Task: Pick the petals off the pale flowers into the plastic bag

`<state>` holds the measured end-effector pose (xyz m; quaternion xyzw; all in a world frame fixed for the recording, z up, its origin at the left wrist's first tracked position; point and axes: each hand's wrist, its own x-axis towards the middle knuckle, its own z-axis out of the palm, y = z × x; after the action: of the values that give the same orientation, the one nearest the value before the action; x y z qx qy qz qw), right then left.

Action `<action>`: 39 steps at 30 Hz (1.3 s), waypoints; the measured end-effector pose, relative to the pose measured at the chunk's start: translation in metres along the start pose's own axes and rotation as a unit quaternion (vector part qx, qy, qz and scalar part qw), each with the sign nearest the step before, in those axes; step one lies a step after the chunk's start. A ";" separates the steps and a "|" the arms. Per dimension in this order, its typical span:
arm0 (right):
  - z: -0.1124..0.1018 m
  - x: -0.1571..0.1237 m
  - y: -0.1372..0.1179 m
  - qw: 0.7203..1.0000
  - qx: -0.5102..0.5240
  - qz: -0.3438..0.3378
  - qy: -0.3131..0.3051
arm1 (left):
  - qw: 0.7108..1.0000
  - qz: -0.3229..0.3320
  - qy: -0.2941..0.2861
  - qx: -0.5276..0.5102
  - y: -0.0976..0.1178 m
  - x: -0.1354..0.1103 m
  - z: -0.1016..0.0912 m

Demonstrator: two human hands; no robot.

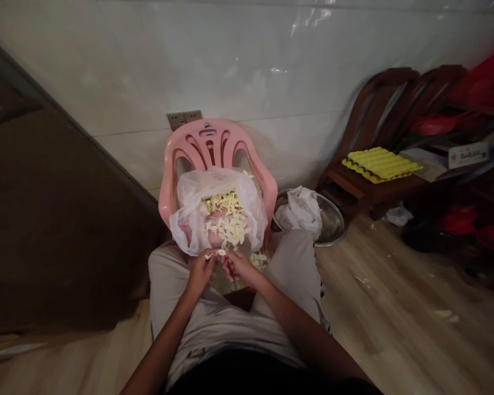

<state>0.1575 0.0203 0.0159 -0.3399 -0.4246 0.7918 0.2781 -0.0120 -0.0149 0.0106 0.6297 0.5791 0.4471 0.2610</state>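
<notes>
A pale yellow sliver (211, 255) is pinched right now by the left hand (200, 271), the left fingers (208, 259) closed narrowly on it. The right hand (239, 267) is held just beside it, the right fingers (226, 258) drawn narrow; whether the sliver is gripped by them too cannot be told. Both hands are held above the knees, in front of a translucent plastic bag (189, 219). A heap of pale yellow slivers (226, 219) is seen inside that bag, which is spread open on a pink plastic chair (208, 144). A further cluster of slivers (258, 260) is spotted just below the bag's edge. To the right, a steel basin (333, 219) is seen on the wooden floor (379, 285), a crumpled white cloth (300, 211) lying in it.
</notes>
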 end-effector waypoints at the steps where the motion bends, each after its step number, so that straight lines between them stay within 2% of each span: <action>1: 0.000 -0.002 -0.003 1.000 0.005 0.008 0.000 | 1.000 0.009 -0.002 0.004 0.000 0.000 0.000; 5: 0.001 -0.007 -0.009 0.999 0.017 0.018 -0.024 | 0.999 0.047 0.006 0.015 0.000 0.000 -0.001; 7: 0.001 -0.008 -0.010 0.999 0.014 0.013 -0.029 | 0.999 0.045 0.013 0.020 0.000 -0.001 -0.002; 14: -0.002 -0.001 -0.002 0.996 -0.067 -0.065 -0.003 | 0.999 -0.032 0.006 0.013 0.000 -0.002 -0.002; 17: -0.003 0.004 0.004 0.992 -0.075 -0.105 0.020 | 0.996 -0.075 -0.001 -0.042 0.002 -0.001 0.000; 20: 0.001 0.003 0.005 0.992 -0.057 -0.108 0.042 | 0.989 -0.098 0.005 -0.106 0.003 0.001 0.003; 24: 0.012 -0.009 -0.003 0.992 -0.006 -0.100 0.072 | 0.988 -0.081 0.001 -0.131 0.005 0.004 0.007; 29: 0.021 -0.020 -0.011 0.990 0.046 -0.106 0.075 | 0.996 -0.046 -0.014 -0.078 0.011 0.003 0.007; 34: 0.012 -0.008 -0.005 0.993 -0.034 -0.105 0.049 | 0.998 -0.025 -0.045 -0.038 0.015 -0.002 0.001; 39: 0.003 0.004 0.004 0.990 -0.103 -0.082 0.059 | 0.997 -0.036 -0.044 -0.043 0.013 -0.003 -0.002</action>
<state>0.1524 0.0194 0.0126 -0.3765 -0.5131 0.6971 0.3301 -0.0064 -0.0208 0.0219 0.6158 0.5699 0.4333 0.3291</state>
